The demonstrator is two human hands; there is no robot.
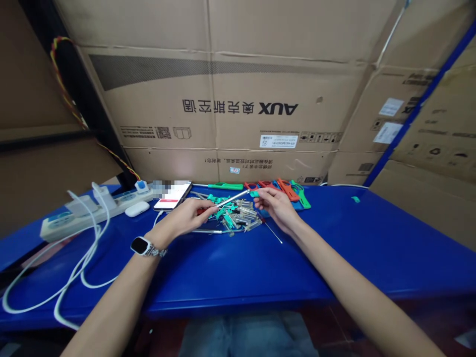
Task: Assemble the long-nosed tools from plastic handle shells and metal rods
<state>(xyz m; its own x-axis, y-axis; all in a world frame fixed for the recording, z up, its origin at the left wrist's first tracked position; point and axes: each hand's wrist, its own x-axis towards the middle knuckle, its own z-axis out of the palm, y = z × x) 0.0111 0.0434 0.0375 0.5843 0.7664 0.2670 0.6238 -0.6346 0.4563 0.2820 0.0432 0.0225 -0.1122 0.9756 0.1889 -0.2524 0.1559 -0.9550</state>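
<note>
Between the thumb and fingers of my left hand (186, 216) is a slim metal tube (234, 199), pointing up and to the right. My right hand (277, 204) pinches a small green plastic piece (254, 194), close to the tube's far end; whether they touch is unclear. Below both hands lies a pile of clear lighter bodies (243, 216) mixed with green plastic parts (224, 216). Another metal tube (208, 231) rests on the table in front of the pile. A thin wire (273, 233) with a white tip extends beneath my right hand.
Behind the pile lie a green long-necked lighter (228, 187) and red and orange lighter handles (288, 189). A phone (173, 195), a power strip (124, 201), a white case (137, 209) and looping white cables (87, 253) occupy the left. Cardboard (238, 79) stands behind the blue table (238, 272).
</note>
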